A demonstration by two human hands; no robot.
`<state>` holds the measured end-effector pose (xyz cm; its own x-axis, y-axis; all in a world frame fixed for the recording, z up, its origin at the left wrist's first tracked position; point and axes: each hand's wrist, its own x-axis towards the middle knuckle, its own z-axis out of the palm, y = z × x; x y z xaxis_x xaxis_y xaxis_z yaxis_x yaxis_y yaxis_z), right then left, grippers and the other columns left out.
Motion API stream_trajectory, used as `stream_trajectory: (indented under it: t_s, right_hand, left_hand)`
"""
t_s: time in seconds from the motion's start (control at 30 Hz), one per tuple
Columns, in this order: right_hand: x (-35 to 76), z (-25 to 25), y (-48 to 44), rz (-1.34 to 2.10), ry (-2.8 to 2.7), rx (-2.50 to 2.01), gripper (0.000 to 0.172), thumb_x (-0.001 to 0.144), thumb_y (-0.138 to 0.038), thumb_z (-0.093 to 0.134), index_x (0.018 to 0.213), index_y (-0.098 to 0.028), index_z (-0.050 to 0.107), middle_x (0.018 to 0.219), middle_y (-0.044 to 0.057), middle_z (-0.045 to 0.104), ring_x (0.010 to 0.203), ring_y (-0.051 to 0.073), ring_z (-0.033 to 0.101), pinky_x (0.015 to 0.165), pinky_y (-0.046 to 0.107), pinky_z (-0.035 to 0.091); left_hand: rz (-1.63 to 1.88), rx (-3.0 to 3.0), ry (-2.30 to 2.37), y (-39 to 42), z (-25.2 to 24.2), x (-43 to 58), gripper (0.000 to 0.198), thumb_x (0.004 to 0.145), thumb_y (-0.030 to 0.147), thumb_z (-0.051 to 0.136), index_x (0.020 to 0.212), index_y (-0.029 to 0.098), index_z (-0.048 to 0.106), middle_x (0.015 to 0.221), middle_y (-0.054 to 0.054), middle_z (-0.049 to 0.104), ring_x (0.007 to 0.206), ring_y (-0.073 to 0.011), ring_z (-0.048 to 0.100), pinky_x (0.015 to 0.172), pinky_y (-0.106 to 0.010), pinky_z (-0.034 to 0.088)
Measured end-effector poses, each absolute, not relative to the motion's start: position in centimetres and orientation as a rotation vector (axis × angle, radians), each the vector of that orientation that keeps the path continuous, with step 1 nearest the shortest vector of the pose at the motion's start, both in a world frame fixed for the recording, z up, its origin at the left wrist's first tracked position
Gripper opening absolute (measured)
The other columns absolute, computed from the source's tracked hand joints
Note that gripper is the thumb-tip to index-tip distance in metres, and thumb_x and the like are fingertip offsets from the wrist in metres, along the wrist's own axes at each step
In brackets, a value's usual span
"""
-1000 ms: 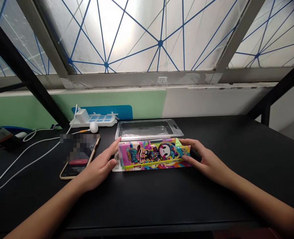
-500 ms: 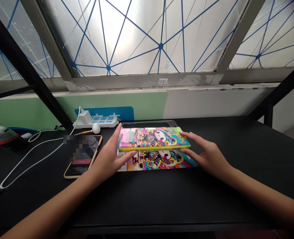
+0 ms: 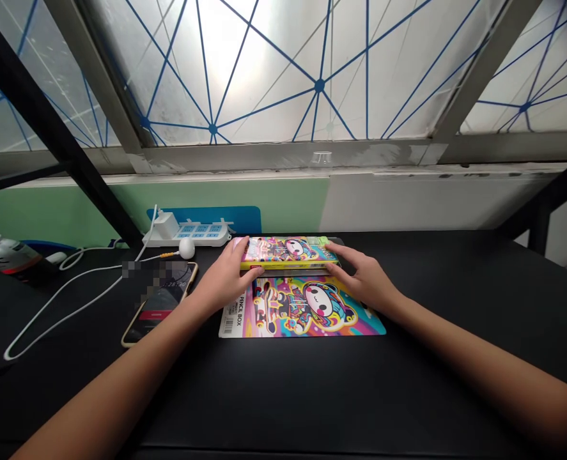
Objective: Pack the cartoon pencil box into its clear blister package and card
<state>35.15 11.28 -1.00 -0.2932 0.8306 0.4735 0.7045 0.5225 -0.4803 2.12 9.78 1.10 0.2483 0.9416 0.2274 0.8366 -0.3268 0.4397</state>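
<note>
Yellow-edged and brightly printed, the long flat pencil box (image 3: 287, 252) is lying at the far middle of the black table (image 3: 312, 396), beyond a colourful cartoon card sheet (image 3: 302, 306). The left hand (image 3: 225, 278) and right hand (image 3: 364, 281) are gripping its two ends, fingers curled around them. A gold-edged smartphone (image 3: 161, 300) is lying just left.

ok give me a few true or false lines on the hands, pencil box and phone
1. Both hands grip the pencil box, the left hand at its left end, the right hand at its right end. True.
2. The printed card lies flat on the table in front of the box. True.
3. The phone lies right of the card. False: it lies left of it.
4. The phone rests on the power strip. False: it lies on the table, nearer the person.
</note>
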Motion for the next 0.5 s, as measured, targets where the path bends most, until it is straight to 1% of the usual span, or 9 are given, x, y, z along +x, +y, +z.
stream_trajectory:
  t_s: [0.1,0.17,0.23,0.3,0.37,0.43,0.5]
  right_hand:
    - [35.4,-1.1,11.1,0.143,-2.210,-1.178,0.041,0.101,-0.042,0.052,0.134,-0.021,0.063,0.147,0.015,0.059,0.141,0.033,0.050,0.111,0.059,0.045]
    - [35.3,-1.0,10.8,0.067,-2.302,-1.196,0.043,0.101,-0.042,0.051,0.138,-0.021,0.059,0.153,0.016,0.052,0.146,0.034,0.042,0.115,0.064,0.037]
    - [35.0,-0.6,10.2,-0.048,-2.371,-1.201,0.044,0.101,-0.042,0.052,0.138,-0.020,0.057,0.157,0.018,0.047,0.148,0.035,0.038,0.116,0.068,0.029]
    - [34.4,-0.1,9.2,-0.150,-2.406,-1.130,0.040,0.101,-0.042,0.053,0.134,-0.019,0.059,0.156,0.019,0.048,0.148,0.035,0.038,0.117,0.068,0.025]
    - [33.8,0.3,8.0,-0.159,-2.443,-0.992,0.035,0.102,-0.039,0.053,0.128,-0.018,0.062,0.151,0.019,0.053,0.146,0.033,0.043,0.117,0.064,0.029]
    - [33.1,0.7,6.8,-0.061,-2.500,-0.855,0.033,0.102,-0.038,0.052,0.125,-0.018,0.063,0.146,0.018,0.059,0.141,0.030,0.048,0.115,0.057,0.037]
    - [32.4,0.8,5.8,0.111,-2.588,-0.790,0.038,0.101,-0.041,0.053,0.129,-0.018,0.063,0.147,0.017,0.059,0.141,0.029,0.048,0.114,0.053,0.039]
  left_hand:
    - [0.554,2.312,1.746,9.6,0.8,2.1,0.071,0.101,0.054,0.039,0.157,0.011,0.032,0.166,-0.022,0.028,0.155,-0.0356,0.021,0.122,-0.052,0.026]
    - [0.450,2.361,1.793,9.5,0.6,2.1,0.069,0.104,0.054,0.033,0.156,0.009,0.035,0.167,-0.023,0.024,0.156,-0.0366,0.017,0.122,-0.055,0.025]
    - [0.379,2.444,1.827,9.4,0.6,2.1,0.069,0.104,0.055,0.030,0.156,0.010,0.036,0.167,-0.024,0.023,0.156,-0.0373,0.017,0.120,-0.057,0.026]
    - [0.348,2.536,1.840,9.2,0.7,2.2,0.068,0.104,0.057,0.032,0.158,0.015,0.035,0.167,-0.022,0.024,0.155,-0.0382,0.018,0.119,-0.059,0.028]
    - [0.336,2.634,1.797,8.9,0.7,2.3,0.064,0.104,0.057,0.037,0.159,0.025,0.034,0.168,-0.017,0.024,0.156,-0.0386,0.017,0.118,-0.061,0.028]
    - [0.333,2.710,1.731,8.7,0.6,2.6,0.060,0.103,0.055,0.042,0.158,0.032,0.036,0.168,-0.013,0.026,0.155,-0.0385,0.020,0.118,-0.061,0.028]
    - [0.339,2.748,1.699,8.6,0.5,3.0,0.056,0.103,0.052,0.043,0.156,0.032,0.041,0.166,-0.014,0.031,0.153,-0.0386,0.027,0.117,-0.061,0.030]
